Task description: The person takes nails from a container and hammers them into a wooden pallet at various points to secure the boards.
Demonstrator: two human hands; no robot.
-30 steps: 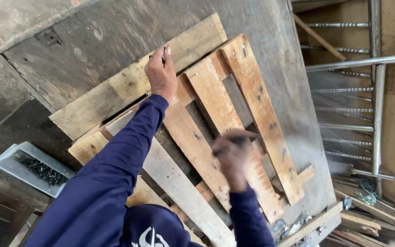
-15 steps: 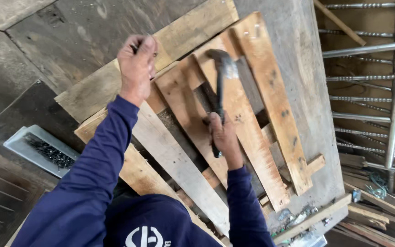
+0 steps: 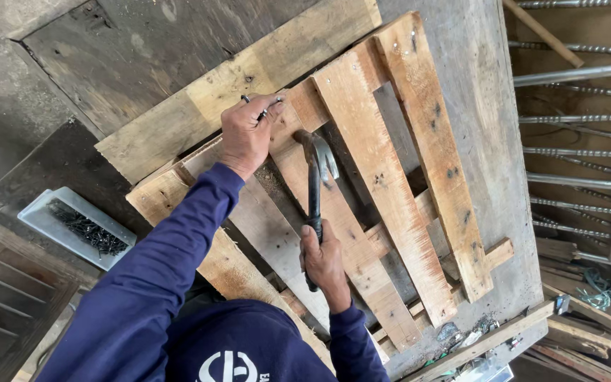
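Observation:
A wooden pallet (image 3: 383, 170) of rough planks lies on a grey worktable (image 3: 489, 141). My right hand (image 3: 323, 260) grips the dark handle of a claw hammer (image 3: 315, 177), whose steel head sits low over a plank near the pallet's upper left. My left hand (image 3: 247, 133) rests on the plank end just left of the hammer head. Its fingers pinch a few dark nails (image 3: 257, 107). Both arms wear dark blue sleeves.
A grey tray (image 3: 58, 212) of dark nails sits at the left beside the pallet. A long loose plank (image 3: 242, 78) lies behind the pallet. Metal bars and a rack (image 3: 581, 141) stand at the right. Scrap wood (image 3: 581, 332) and debris lie at the lower right.
The hammer has swung down from its raised position towards the plank. My left hand has dropped from above the long plank onto the pallet's plank end with the nails.

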